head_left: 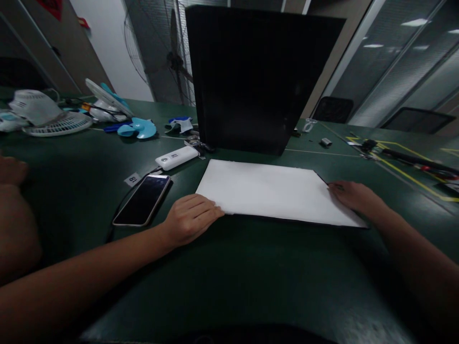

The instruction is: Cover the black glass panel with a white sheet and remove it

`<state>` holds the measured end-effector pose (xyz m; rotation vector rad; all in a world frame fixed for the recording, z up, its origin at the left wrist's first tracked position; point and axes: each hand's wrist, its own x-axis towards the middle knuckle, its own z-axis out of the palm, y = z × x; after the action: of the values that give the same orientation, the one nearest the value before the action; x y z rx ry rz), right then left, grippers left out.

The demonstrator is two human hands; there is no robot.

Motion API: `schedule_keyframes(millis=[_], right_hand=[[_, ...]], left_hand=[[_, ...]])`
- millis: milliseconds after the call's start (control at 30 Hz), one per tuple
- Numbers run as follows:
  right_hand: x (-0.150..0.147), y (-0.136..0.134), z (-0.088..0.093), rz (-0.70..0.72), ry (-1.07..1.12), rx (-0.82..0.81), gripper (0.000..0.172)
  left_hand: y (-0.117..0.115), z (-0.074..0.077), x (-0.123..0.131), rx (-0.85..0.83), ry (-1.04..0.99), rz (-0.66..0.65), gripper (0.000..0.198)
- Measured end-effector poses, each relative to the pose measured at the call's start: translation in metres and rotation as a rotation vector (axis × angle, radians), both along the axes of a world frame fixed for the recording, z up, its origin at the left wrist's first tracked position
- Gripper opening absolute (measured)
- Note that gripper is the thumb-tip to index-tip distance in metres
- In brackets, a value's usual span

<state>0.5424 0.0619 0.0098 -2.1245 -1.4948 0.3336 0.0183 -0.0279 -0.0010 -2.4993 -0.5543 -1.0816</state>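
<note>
A flat white board (265,191) with dark edges lies on the dark green table in front of me. My left hand (191,220) is closed on its near left corner, fingers together on top and thumb along the near edge. At the board's right edge, my right hand (353,197) grips the side with curled fingers; the fingertips are partly hidden. Just behind the board stands a large black panel (258,81), upright and tilted slightly. Left of my left hand lies a smartphone (143,200) with a cable running beside it.
A white power bank (177,157) and a small numbered label (132,179) lie beyond the phone. Fan parts, including a blue fan blade (138,128) and a white fan grille (60,124), sit at the back left. Another person's arm (16,224) rests at the left edge.
</note>
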Motion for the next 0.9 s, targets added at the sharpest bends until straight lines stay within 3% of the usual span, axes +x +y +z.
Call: schedule_keyframes(millis=[67, 133, 200, 267, 367, 533, 633, 733, 900], right_hand=[[-0.008, -0.013, 0.017, -0.019, -0.286, -0.05, 0.031], [-0.029, -0.031, 0.036, 0.034, -0.544, -0.002, 0.045], [-0.059, -0.054, 0.052, 0.202, -0.562, 0.157, 0.044], [-0.094, -0.08, 0.059, 0.502, -0.423, 0.254, 0.04], [-0.138, -0.112, 0.053, 0.917, -0.392, 0.321, 0.048], [-0.161, -0.125, 0.032, 1.173, -0.719, 0.711, 0.032], [-0.156, -0.12, 0.029, 1.212, -0.848, 0.912, 0.028], [-0.148, -0.118, 0.034, 1.156, -0.854, 0.95, 0.028], [-0.121, -0.127, 0.047, 0.967, -0.873, 0.957, 0.046]], left_hand=[[-0.002, 0.0, 0.001, -0.001, -0.007, -0.014, 0.007], [-0.004, 0.0, 0.002, -0.01, -0.016, -0.024, 0.007], [-0.006, 0.001, 0.001, -0.031, -0.026, -0.035, 0.008], [-0.009, 0.004, 0.0, -0.053, -0.047, -0.047, 0.01], [-0.013, 0.009, -0.003, -0.057, -0.071, -0.056, 0.01], [-0.015, 0.013, -0.004, -0.023, -0.073, -0.088, 0.014], [-0.015, 0.009, -0.002, -0.018, -0.099, -0.096, 0.016], [-0.012, 0.005, 0.0, -0.007, -0.128, -0.044, 0.026], [-0.006, 0.004, -0.002, 0.021, -0.244, 0.114, 0.066]])
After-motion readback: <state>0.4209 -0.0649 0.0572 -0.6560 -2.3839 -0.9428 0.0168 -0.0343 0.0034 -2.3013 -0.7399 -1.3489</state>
